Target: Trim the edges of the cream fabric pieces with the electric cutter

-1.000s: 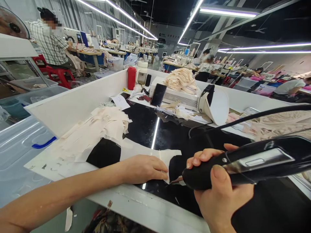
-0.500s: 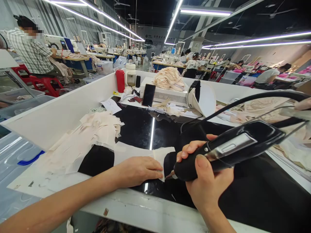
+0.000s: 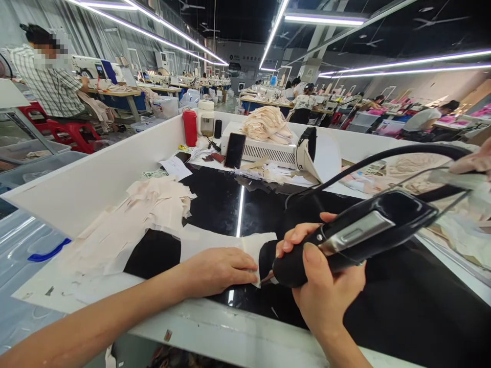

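Note:
My left hand (image 3: 222, 268) lies flat, fingers stretched out, on a pale cut fabric piece (image 3: 209, 240) on the black tabletop. Near its fingertips, the right end of that piece has a cream strip (image 3: 253, 246) over it. My right hand (image 3: 326, 289) is wrapped round a black corded hand tool (image 3: 349, 245) with a silver plate on its side. The tool is tilted, its small metal tip (image 3: 269, 277) pointing down-left at the fabric's right edge. Whether the tip touches the cloth, I cannot tell. A stack of pale fabric pieces (image 3: 153, 204) lies to the left.
Another person's hand (image 3: 473, 159) is at the right edge, by the tool's black cable (image 3: 383, 156). Behind stand a phone (image 3: 235, 150), a white vented box (image 3: 268, 152) bearing cloth, a red bottle (image 3: 189, 128) and a white visor (image 3: 326, 156). White side walls (image 3: 92, 179) border the table.
The tool and my right hand have shifted slightly left, the tip staying by the fabric edge. The other person's hand shows more at the right. My left hand has not moved.

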### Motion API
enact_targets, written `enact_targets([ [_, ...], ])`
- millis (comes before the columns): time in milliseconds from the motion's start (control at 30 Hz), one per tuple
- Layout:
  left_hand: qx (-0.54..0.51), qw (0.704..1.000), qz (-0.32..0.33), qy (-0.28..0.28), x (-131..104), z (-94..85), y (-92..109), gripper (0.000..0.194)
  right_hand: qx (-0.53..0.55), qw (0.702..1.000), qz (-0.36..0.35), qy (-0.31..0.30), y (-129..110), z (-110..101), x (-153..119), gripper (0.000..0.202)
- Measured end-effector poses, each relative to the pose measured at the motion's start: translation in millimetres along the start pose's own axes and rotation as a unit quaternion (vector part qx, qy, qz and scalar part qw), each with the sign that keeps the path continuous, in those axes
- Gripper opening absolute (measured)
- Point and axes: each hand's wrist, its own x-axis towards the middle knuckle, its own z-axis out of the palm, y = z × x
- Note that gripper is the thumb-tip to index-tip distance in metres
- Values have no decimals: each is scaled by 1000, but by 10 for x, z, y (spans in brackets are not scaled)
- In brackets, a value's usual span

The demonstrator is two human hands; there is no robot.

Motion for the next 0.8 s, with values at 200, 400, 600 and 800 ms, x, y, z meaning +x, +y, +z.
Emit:
enact_targets([
  [200, 1, 1000, 5, -4, 14, -8, 4, 30, 10, 1000, -11, -1, 16, -5, -9, 41],
  [400, 2, 1000, 2, -10, 4, -20, 13, 31, -1, 1000, 0, -2, 15, 11, -7, 39],
  [600, 10, 1000, -11, 3, -19, -40, 5, 34, -5, 1000, 5, 1, -20, -1, -43, 41],
  [800, 5, 999, 40, -21, 18, -100, 39, 30, 14, 999, 0, -33, -65, -50, -131, 39],
])
